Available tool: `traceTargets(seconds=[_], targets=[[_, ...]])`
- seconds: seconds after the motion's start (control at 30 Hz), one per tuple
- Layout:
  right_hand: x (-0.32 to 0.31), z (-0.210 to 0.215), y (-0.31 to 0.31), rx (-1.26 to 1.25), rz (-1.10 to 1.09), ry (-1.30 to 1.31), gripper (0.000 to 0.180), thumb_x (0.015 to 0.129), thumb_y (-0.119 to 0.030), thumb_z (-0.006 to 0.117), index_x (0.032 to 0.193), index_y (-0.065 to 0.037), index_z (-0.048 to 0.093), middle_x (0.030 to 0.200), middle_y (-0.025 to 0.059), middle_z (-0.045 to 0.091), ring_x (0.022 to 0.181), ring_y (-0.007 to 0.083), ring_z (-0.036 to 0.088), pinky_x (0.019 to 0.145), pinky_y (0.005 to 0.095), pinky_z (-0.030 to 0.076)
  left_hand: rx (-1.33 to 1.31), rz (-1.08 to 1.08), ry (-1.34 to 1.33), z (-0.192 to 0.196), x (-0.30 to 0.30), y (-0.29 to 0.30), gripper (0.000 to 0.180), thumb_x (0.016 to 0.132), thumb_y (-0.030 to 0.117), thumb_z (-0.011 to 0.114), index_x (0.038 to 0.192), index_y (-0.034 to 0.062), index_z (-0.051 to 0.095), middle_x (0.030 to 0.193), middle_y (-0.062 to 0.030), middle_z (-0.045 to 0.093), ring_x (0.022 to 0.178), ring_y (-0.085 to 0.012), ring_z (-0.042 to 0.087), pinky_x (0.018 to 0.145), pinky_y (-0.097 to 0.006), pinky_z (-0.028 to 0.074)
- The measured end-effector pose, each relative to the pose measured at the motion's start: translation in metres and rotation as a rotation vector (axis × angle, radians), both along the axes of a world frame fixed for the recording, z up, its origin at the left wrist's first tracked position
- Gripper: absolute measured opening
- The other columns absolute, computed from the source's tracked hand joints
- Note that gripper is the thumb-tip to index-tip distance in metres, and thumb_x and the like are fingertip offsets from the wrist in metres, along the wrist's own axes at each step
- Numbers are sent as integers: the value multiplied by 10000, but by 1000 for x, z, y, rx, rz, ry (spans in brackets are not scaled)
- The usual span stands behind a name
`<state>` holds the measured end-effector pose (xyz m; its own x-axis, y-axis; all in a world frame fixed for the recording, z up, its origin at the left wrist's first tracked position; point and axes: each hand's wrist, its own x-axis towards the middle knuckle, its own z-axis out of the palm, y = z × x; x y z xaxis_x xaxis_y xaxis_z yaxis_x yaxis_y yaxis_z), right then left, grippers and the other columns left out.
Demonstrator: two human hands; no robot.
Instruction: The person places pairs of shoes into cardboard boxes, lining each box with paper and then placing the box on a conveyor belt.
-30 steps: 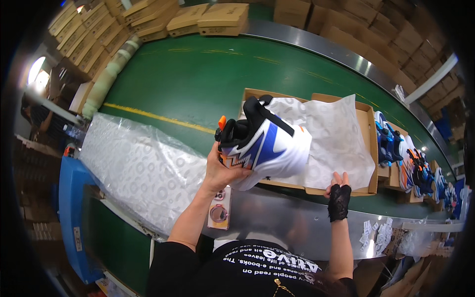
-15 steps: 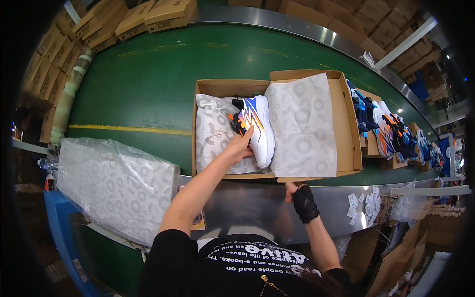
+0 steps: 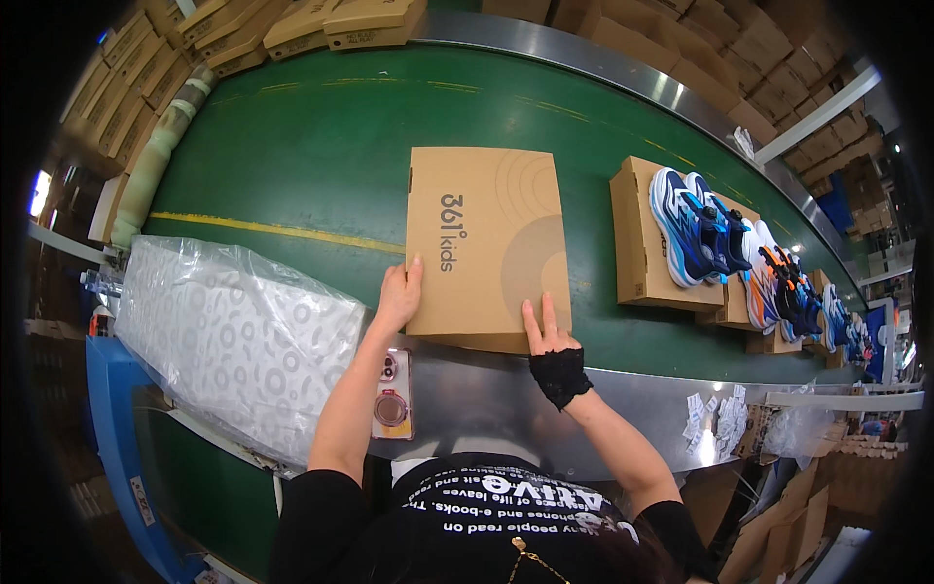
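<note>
Against box (image 3: 486,248), left edge: left hand (image 3: 397,297), can't tell if gripping
Near-right corner: right hand (image 3: 555,341), fingers spread
Box: ahead, long side outward

Open belt (image 3: 302,146) lies beyond the carton (image 3: 486,238); shoe-topped boxes (image 3: 636,238) block rightward

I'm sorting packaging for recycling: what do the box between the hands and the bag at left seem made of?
Box: probably cardboard, matte brown with crisp folded edges. Bag: likely clear plastic, glossy; wrinkles, glare and a pattern showing through.
</note>
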<state>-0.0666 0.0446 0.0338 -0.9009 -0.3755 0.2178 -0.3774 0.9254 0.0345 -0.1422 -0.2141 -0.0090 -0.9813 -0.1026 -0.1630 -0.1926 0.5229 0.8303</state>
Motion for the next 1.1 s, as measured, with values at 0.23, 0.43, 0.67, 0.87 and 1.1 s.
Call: traceTargets(seconds=[0.23, 0.43, 0.67, 0.87, 1.1], targets=[[-30, 48, 14, -117, 76, 138, 480, 665, -23, 476, 1135, -123, 489, 1139, 184, 501, 548, 269, 573, 485, 339, 459, 1098, -10, -401, 41, -24, -3, 684, 714, 554, 505, 1180, 59, 438, 1175, -110, 475, 1067, -229, 451, 845, -346, 375], [-35, 151, 23, -554, 22, 277, 598, 623, -14, 596, 1190, -118, 437, 1153, 122, 436, 984, 293, 498, 814, 346, 428, 1187, 40, -450, 106, 0, -11, 712, 654, 624, 464, 1179, 142, 452, 1174, -94, 461, 1027, -265, 443, 820, -458, 344], [-41, 94, 149, -424, -8, 224, 357, 703, -81, 614, 1043, -34, 518, 1131, 165, 460, 1034, 309, 462, 870, 341, 377, 1304, 310, -96, 182, 86, -60, 626, 723, 585, 410, 1171, 149, 446, 1088, -70, 508, 955, -216, 504, 762, -386, 426], [-124, 78, 286, -241, -296, 267, 360, 803, -302, 534, 951, 24, 564, 957, 199, 550, 938, 332, 499, 839, 372, 384, 1247, 687, 136, 214, 202, -104, 710, 670, 648, 396, 1203, 179, 416, 1176, -94, 440, 1055, -289, 419, 824, -512, 330], [-162, 108, 264, 170, -292, -170, 448, 743, -439, 536, 901, -28, 619, 884, 199, 591, 824, 315, 577, 718, 408, 446, 1136, 1383, 449, 220, 302, -115, 774, 579, 590, 477, 1230, 180, 391, 1256, -78, 361, 1135, -314, 333, 867, -550, 266]])
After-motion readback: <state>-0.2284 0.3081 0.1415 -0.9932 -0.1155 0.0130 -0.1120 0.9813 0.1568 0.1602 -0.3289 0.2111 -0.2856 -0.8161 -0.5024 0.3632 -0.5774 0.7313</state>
